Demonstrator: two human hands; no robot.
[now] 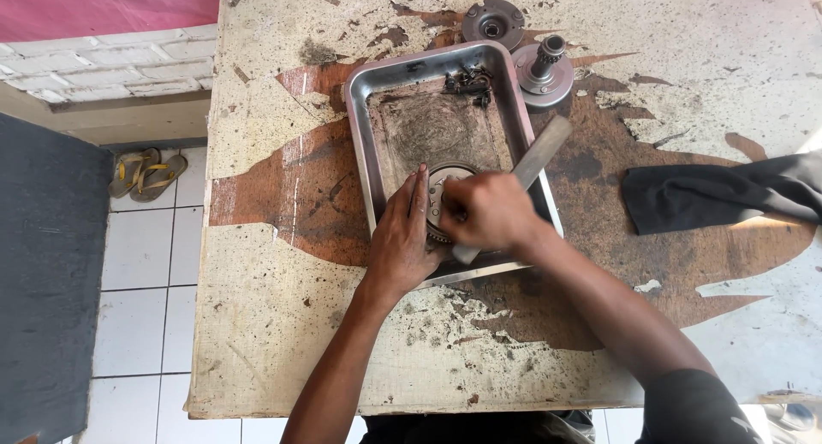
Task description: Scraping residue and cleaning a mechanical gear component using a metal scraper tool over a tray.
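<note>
**Two hands on a round gear in a metal tray**

A round metal gear (pixel 443 206) sits in the near end of a dirty metal tray (pixel 360 144). The left hand (pixel 401 238) lies flat beside it, fingers stretched out and touching its edge. The right hand (pixel 490 211) is closed tight around a grey tool handle (pixel 538 157) over the gear. The tray sits on a worn table (pixel 274 324). Two more round metal parts (pixel 522 46) lie behind the tray, and a black cloth (pixel 719 196) lies to the right.

Dark cloth (pixel 728 196) lying on the right of the worn, peeling tabletop (pixel 282 324). Round metal disc (pixel 493 22) and shafted hub (pixel 545 71) sitting at the far edge, just beside each other. Pair of sandals (pixel 145 172) resting on white floor tiles (pixel 137 324).
</note>
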